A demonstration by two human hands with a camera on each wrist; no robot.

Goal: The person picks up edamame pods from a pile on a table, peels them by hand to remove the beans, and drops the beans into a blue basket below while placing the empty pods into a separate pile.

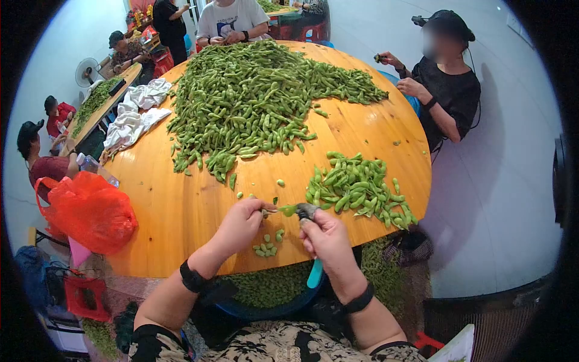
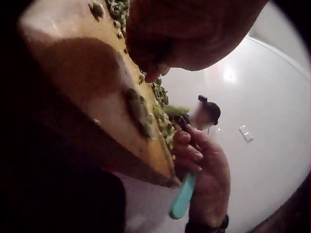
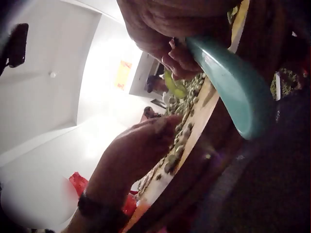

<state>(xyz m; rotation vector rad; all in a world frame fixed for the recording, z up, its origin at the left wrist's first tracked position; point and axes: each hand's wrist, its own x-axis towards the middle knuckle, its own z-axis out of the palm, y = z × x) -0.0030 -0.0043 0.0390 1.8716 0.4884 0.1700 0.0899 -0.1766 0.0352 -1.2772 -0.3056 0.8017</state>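
Note:
My right hand (image 1: 329, 238) grips a tool with a teal handle (image 1: 315, 273), which sticks out below the palm; the working end is hidden. A dark grey piece (image 1: 306, 211) covers its fingertips, and a green soybean pod (image 1: 288, 209) juts from there toward the left. My left hand (image 1: 238, 226) is just left of the pod, thumb and fingers drawn together over the table (image 1: 163, 205); I cannot tell whether they pinch anything. Several shelled beans (image 1: 265, 248) lie below it. Loose pods (image 1: 356, 187) are heaped beyond the right hand.
A large mound of pods (image 1: 241, 102) covers the table's far half. White cloths (image 1: 136, 111) and a red plastic bag (image 1: 90, 211) are on the left. Below the front edge stands a blue tub (image 1: 241, 312) of beans. A person in black (image 1: 449, 90) sits on the right.

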